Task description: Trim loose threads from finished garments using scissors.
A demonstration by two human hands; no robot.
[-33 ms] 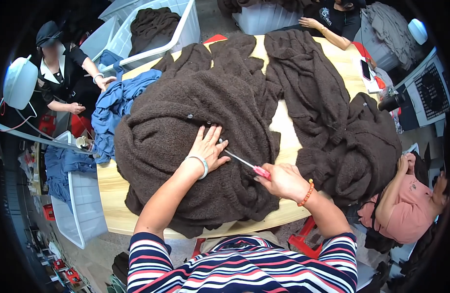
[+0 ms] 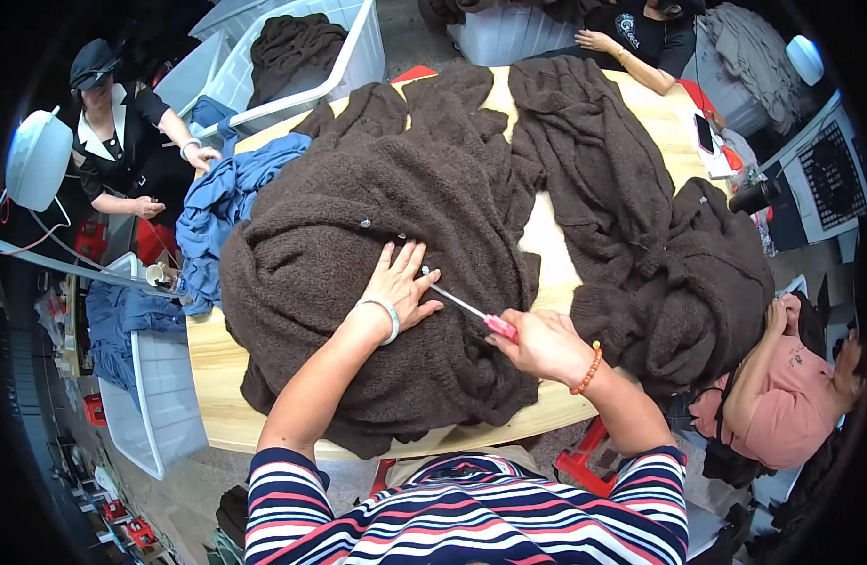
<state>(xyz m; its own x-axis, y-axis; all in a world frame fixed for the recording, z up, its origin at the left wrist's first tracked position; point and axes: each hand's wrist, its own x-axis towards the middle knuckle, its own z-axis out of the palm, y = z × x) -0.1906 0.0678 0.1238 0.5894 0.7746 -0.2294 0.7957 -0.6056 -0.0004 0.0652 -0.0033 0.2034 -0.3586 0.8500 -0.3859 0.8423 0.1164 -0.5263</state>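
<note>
My left hand (image 2: pixel 398 287) lies on a bulky dark brown knitted garment (image 2: pixel 321 311), its fingers stretched out over the fabric. A small shiny button (image 2: pixel 425 270) shows between its thumb and fingers. Two more buttons sit farther up the knit, one of them a pale one (image 2: pixel 366 224). My right hand (image 2: pixel 544 345) is closed round the pink handle of a thin metal-shafted tool (image 2: pixel 462 303), like a slim screwdriver. Its shaft slants toward the button by my left hand. Whether the tip touches the button is too small to tell.
More brown knitwear (image 2: pixel 594 141) covers the right of the wooden table (image 2: pixel 208 377). Blue garments (image 2: pixel 217 207) hang over its left edge. A white bin (image 2: pixel 156 405) stands at the left, another bin (image 2: pixel 349 66) behind. A phone (image 2: pixel 704 134) lies far right. Other people sit or stand around.
My right hand and the tool have shifted slightly up and left, bringing the tip closer to the button. My left hand stays in place.
</note>
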